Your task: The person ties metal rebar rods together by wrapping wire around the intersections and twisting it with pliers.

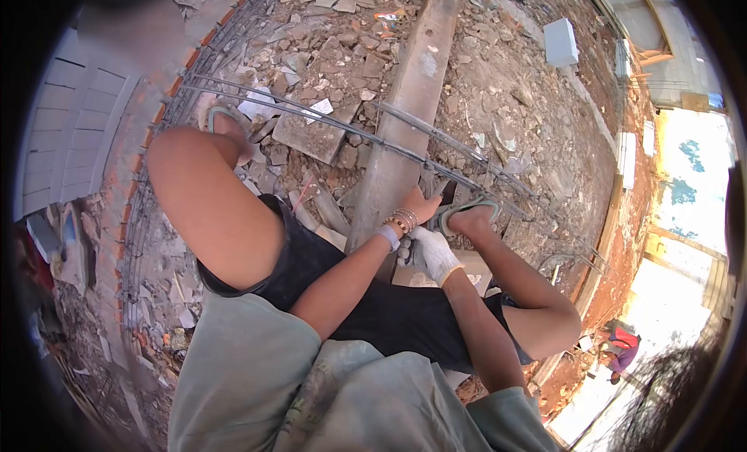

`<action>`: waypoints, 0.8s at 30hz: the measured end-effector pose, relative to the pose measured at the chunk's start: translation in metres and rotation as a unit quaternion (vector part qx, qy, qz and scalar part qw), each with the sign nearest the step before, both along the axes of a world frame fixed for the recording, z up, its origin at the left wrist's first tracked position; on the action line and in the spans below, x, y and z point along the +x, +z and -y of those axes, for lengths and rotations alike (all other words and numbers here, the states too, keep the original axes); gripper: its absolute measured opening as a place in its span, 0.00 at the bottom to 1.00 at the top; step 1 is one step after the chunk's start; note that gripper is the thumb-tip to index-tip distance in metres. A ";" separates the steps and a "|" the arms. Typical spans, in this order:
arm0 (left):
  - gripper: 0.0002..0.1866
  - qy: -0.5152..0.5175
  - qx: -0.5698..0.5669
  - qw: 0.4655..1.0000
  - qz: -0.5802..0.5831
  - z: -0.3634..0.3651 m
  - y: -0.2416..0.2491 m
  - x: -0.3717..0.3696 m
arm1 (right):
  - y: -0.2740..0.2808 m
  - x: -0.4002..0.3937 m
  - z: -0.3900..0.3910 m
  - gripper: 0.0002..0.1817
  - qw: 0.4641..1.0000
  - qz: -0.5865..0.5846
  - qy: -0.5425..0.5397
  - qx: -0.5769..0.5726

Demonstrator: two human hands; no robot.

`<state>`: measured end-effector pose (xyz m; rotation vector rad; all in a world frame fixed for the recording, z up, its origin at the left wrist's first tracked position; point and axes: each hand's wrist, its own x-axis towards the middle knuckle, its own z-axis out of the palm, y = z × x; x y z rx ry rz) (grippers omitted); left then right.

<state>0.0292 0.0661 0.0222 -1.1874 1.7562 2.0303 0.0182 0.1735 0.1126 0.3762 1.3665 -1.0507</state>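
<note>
My left hand (420, 206), bare with bracelets at the wrist, is over the right edge of a long timber beam (416, 86). Its fingers are pressed together just below the thin steel bars (366, 133) lying across the beam; what they pinch is too small to tell. Close beside it, my right hand (436, 254) wears a white glove, its fingers curled round something hidden. Between my right foot and the left hand is a dark gap beneath the bars.
Broken rubble (342, 55) covers the ground around the beam. A flat slab (315, 137) lies left of it. A white block (560, 42) is at the upper right. More rebar (140, 211) runs along the left. A person in red and purple (622, 349) is at the far right.
</note>
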 end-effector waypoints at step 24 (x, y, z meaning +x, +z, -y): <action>0.25 -0.015 -0.146 0.989 0.009 -0.026 0.023 -0.009 | -0.090 0.004 -0.047 0.08 0.475 -0.716 0.512 0.020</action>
